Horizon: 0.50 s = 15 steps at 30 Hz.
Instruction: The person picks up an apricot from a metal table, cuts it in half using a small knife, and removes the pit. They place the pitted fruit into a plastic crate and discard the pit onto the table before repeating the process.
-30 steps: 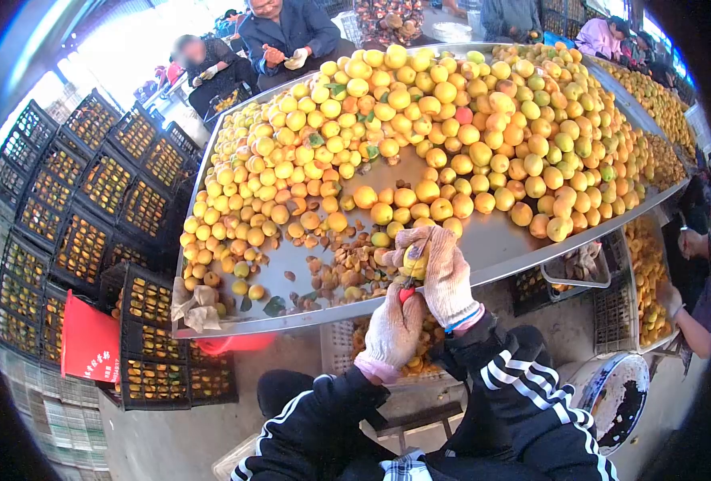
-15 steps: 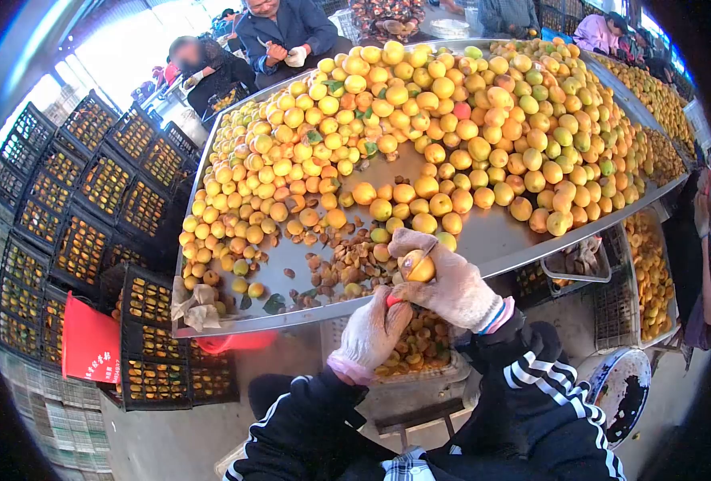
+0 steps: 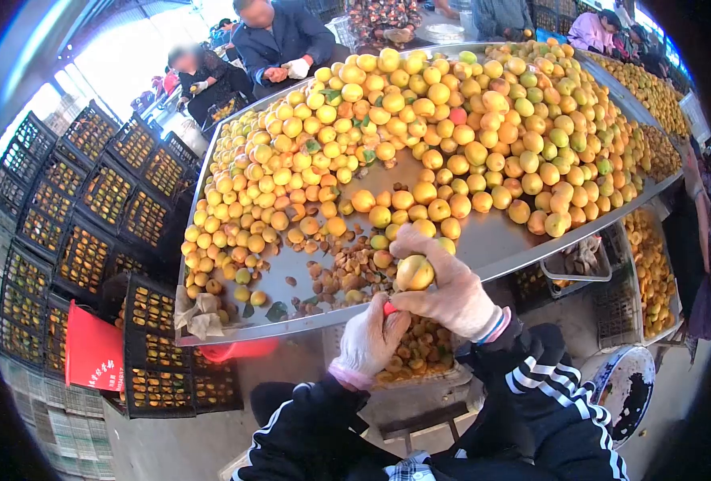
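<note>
My right hand (image 3: 451, 298), in a stained white glove, is closed round a yellow apricot (image 3: 414, 273) between thumb and fingers. Just left of it, my gloved left hand (image 3: 371, 340) grips a small red-handled tool (image 3: 390, 308); its working end cannot be made out. The hands nearly touch, over the near edge of the metal table (image 3: 499, 260). Beyond them spreads a big heap of apricots (image 3: 451, 136). Small brown pits and scraps (image 3: 343, 268) lie on the metal nearby. Below my hands stands a crate of apricot pieces (image 3: 419, 353).
Black crates of apricots (image 3: 83, 248) are stacked at left, beside a red bucket (image 3: 92, 349). At right are a crate of orange fruit halves (image 3: 650, 272), a small tray (image 3: 580, 264) and a round blue-rimmed tub (image 3: 624, 393). Several people (image 3: 279, 40) sit across the table.
The apricot has turned in my right hand and shows a smoother yellow side. My left hand keeps its hold on the red-handled tool. A person opposite has lowered their hands.
</note>
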Each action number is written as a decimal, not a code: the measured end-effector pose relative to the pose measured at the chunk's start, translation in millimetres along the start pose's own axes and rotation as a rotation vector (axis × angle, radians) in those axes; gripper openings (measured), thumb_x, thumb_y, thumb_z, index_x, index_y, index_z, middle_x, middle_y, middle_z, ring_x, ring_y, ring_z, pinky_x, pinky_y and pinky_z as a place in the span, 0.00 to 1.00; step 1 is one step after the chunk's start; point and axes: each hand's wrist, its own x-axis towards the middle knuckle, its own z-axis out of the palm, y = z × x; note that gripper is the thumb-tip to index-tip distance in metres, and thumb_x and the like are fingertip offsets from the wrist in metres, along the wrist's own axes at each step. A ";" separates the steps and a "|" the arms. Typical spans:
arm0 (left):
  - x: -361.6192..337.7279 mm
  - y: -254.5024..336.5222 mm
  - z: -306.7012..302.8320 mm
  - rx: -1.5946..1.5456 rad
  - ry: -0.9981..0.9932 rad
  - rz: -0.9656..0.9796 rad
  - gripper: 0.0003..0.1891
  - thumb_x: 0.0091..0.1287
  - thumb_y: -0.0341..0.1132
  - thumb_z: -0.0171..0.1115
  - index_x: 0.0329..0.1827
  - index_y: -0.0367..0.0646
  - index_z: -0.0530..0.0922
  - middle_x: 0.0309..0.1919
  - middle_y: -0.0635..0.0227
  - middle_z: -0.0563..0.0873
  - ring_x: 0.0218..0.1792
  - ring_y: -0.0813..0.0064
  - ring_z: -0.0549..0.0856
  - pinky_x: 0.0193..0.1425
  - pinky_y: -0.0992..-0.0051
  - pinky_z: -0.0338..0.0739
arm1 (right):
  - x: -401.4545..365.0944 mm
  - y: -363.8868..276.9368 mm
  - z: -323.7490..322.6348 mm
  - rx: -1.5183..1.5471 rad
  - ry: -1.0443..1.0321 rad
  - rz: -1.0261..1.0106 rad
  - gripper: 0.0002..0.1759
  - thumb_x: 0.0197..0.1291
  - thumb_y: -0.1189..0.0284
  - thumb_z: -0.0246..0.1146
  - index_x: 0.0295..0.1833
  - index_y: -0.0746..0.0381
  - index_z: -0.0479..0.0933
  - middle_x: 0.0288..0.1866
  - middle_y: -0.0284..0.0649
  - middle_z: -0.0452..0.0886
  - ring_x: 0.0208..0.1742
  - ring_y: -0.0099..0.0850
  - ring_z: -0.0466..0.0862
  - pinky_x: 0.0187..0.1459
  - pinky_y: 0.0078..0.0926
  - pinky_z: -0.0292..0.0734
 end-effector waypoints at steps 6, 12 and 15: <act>-3.8 -4.3 4.8 -0.060 0.050 0.058 0.18 0.69 0.42 0.63 0.53 0.40 0.72 0.30 0.46 0.83 0.36 0.41 0.84 0.36 0.56 0.77 | -4.8 9.4 6.8 0.997 -0.063 0.428 0.33 0.59 0.66 0.74 0.67 0.66 0.71 0.55 0.38 0.80 0.59 0.26 0.78 0.63 0.28 0.73; -2.6 -8.3 3.2 -0.043 -0.096 -0.070 0.21 0.70 0.44 0.61 0.58 0.38 0.71 0.34 0.43 0.84 0.40 0.38 0.83 0.38 0.53 0.76 | -6.5 22.2 4.2 -0.187 0.072 -0.037 0.32 0.58 0.64 0.74 0.64 0.63 0.72 0.60 0.39 0.82 0.60 0.30 0.81 0.62 0.26 0.75; -4.3 -10.0 0.5 0.022 -0.096 -0.038 0.18 0.71 0.41 0.61 0.54 0.36 0.72 0.30 0.47 0.84 0.35 0.46 0.86 0.37 0.58 0.77 | -6.8 23.6 1.3 -0.142 0.044 0.006 0.33 0.58 0.65 0.74 0.65 0.63 0.70 0.58 0.40 0.83 0.59 0.30 0.82 0.62 0.27 0.75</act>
